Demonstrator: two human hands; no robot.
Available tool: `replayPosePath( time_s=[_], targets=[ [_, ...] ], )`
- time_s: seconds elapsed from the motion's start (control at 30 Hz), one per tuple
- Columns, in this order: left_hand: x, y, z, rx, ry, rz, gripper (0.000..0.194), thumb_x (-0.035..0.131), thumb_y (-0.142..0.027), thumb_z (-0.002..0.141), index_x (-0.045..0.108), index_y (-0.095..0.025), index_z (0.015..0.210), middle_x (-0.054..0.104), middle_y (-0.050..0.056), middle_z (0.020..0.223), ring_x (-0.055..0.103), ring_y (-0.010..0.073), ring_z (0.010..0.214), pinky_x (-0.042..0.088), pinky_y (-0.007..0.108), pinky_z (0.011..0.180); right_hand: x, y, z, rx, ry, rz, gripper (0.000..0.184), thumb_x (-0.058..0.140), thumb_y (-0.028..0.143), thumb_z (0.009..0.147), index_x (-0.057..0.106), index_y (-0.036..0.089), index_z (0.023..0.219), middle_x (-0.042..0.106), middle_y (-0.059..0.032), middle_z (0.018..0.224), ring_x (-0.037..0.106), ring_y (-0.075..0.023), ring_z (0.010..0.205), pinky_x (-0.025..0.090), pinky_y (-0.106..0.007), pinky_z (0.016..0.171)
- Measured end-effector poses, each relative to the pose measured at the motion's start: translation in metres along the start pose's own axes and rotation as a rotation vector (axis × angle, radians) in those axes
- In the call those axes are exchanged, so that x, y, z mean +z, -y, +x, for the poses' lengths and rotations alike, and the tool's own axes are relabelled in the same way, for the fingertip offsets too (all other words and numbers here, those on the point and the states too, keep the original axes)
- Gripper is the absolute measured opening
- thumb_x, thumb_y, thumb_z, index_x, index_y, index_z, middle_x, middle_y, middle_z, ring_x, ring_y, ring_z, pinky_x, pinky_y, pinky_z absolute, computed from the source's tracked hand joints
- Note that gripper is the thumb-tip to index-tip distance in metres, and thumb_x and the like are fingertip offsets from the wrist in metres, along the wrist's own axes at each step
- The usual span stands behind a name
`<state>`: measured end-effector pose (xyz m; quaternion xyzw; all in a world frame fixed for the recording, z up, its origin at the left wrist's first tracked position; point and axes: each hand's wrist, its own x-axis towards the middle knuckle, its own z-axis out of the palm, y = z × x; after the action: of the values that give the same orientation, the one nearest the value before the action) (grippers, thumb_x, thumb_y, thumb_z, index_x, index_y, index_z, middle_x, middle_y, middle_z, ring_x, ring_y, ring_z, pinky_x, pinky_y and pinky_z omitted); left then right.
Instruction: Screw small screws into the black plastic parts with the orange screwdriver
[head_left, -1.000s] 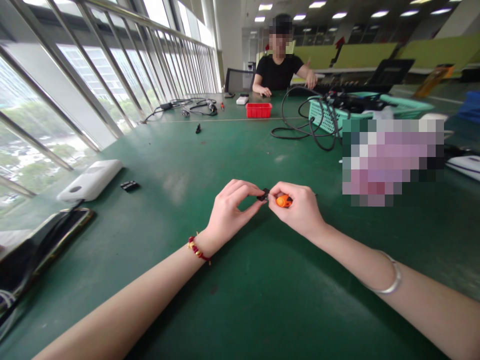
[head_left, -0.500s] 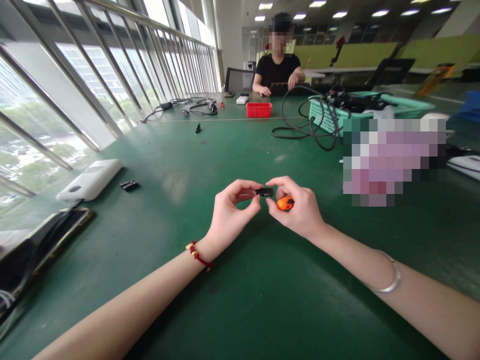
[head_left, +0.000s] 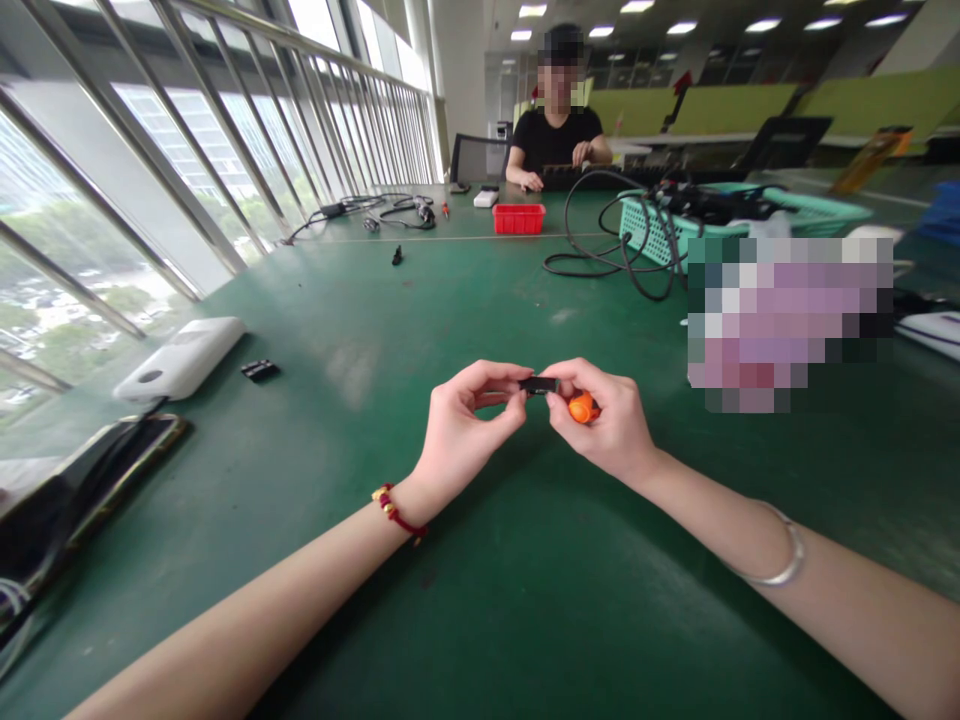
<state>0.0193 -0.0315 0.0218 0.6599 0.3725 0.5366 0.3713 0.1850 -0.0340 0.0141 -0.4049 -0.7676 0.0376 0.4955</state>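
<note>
Two bare hands meet above a green tabletop (head_left: 510,600). The left hand (head_left: 459,420) pinches one end of a small, flat, black rectangular piece (head_left: 538,385) between thumb and fingertips, its fingers curved and partly open. Half a second ago the right hand (head_left: 615,425) was parted from the piece; now its thumb and forefinger close on the opposite end, while its curled fingers hold an orange-and-black rounded handle (head_left: 582,407).

The piece lies nearly level between the hands, its long axis running left to right, one short end toward each hand; I cannot tell front from back. The handle's orange end shows just below it.

To the left, a black ridged block (head_left: 260,372) rests near a white, rounded rectangular device (head_left: 181,360).
</note>
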Motion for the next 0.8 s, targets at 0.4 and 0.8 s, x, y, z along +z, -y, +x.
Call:
replayPosePath(
  time_s=[0.4, 0.8],
  targets=[
    [-0.001, 0.0011, -0.0014, 0.045, 0.034, 0.044, 0.013, 0.065, -0.018, 0.075, 0.066, -0.014, 0.087, 0.071, 0.005, 0.088, 0.067, 0.0132, 0.077, 0.059, 0.025, 0.074, -0.0016, -0.0029, 0.0005, 0.02, 0.023, -0.026, 0.014, 0.051, 0.02, 0.073, 0.063, 0.019, 0.082, 0.054, 0.0042, 0.055, 0.049, -0.0089, 0.048, 0.04, -0.021, 0.052],
    [-0.0064, 0.0002, -0.0028, 0.48, 0.005, 0.348, 0.021, 0.057, -0.009, 0.081, 0.063, -0.017, 0.099, 0.069, 0.005, 0.098, 0.066, 0.0131, 0.089, 0.057, 0.024, 0.08, -0.0079, -0.0031, 0.0037, -0.366, -0.121, -0.222, 0.021, 0.057, 0.011, 0.078, 0.063, 0.018, 0.097, 0.068, 0.0003, 0.067, 0.059, -0.0113, 0.055, 0.044, -0.024, 0.056]
  ],
)
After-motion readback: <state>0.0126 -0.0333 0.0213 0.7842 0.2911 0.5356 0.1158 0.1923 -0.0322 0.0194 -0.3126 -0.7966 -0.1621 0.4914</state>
